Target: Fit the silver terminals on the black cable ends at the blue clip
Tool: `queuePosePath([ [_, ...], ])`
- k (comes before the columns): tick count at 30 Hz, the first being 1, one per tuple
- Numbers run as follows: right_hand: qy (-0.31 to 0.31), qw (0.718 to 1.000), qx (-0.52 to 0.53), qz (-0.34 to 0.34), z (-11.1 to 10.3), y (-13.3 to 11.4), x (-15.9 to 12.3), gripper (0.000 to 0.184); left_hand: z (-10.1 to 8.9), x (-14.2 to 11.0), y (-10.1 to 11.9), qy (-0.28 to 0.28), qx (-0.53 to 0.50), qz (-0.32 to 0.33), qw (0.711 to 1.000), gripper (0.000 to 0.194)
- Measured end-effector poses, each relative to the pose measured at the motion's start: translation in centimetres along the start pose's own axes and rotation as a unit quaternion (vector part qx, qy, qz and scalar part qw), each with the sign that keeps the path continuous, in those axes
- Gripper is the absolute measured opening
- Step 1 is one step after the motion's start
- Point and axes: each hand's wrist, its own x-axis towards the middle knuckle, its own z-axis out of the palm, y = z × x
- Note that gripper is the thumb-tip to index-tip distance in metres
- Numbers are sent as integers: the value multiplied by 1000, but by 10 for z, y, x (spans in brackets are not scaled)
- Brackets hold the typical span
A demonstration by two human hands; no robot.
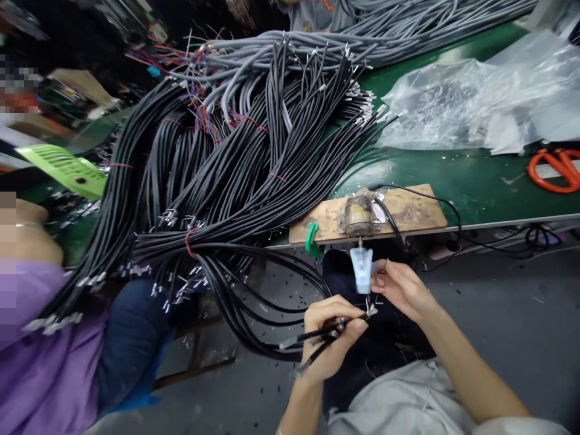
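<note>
My left hand is closed around several black cables. One cable end, with stripped silvery tips, sticks out past the thumb just below a pale blue funnel-shaped piece. That piece hangs from the shaft of a small, grimy motor on a wooden board. Beside the funnel piece is my right hand, its fingers loosely bent and apart with nothing visible in them. Whether its fingertips touch the piece I cannot tell.
A big heap of black cables covers the left of the green table, with grey cables behind. A green clamp grips the board. Plastic bags and orange-handled scissors lie right. A person in a purple sleeve sits left.
</note>
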Motion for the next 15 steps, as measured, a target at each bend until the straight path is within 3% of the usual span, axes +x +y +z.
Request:
queuePosePath([
  [4,49,979,-172,-97,-2,-10,-16,20,-4,-5,-8,-18,5,29,999,18],
  [7,72,918,-317,-228,8,-21,-29,6,-4,-5,-13,-13,7,57,998,22],
  [9,45,865,-404,-295,19,-27,-36,3,-2,-3,-12,-17,41,46,998,20],
  [12,-32,814,-492,-307,35,-27,-41,9,2,-1,-8,-39,81,15,996,16],
  [15,-62,811,-498,-300,44,-18,-38,5,5,-1,-3,-62,87,-7,994,14],
])
